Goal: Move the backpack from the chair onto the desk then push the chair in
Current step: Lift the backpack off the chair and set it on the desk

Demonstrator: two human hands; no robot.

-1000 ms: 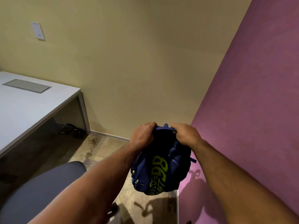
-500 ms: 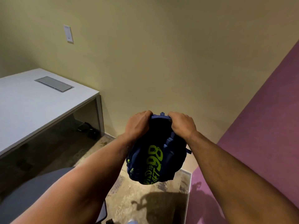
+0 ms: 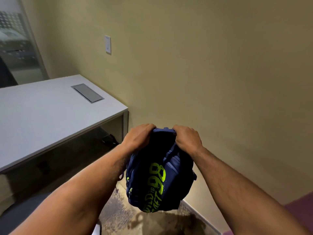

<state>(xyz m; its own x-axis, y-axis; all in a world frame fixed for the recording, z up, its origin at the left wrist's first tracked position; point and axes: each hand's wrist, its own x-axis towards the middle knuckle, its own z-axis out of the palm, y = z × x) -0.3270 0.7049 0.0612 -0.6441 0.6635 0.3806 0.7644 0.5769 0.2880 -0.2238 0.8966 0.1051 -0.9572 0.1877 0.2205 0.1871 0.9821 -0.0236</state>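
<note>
A dark blue backpack (image 3: 157, 177) with neon-green lettering hangs in the air in front of me, over the floor. My left hand (image 3: 138, 139) and my right hand (image 3: 187, 139) both grip its top edge, one at each side. The white desk (image 3: 42, 116) lies to the left, apart from the backpack, its near corner level with my left hand. A dark grey chair seat (image 3: 22, 212) shows at the bottom left, mostly hidden behind my left forearm.
A grey cable hatch (image 3: 87, 92) is set into the desktop near the beige wall (image 3: 203, 73). A white wall plate (image 3: 107, 44) hangs above the desk. Dark cables (image 3: 109, 139) lie on the floor under the desk. A purple wall edge (image 3: 298, 206) shows at the bottom right.
The view has swung left, bringing more of the desk in and pushing the purple wall out to the right. Both hands keep the same grip on the lifted backpack.
</note>
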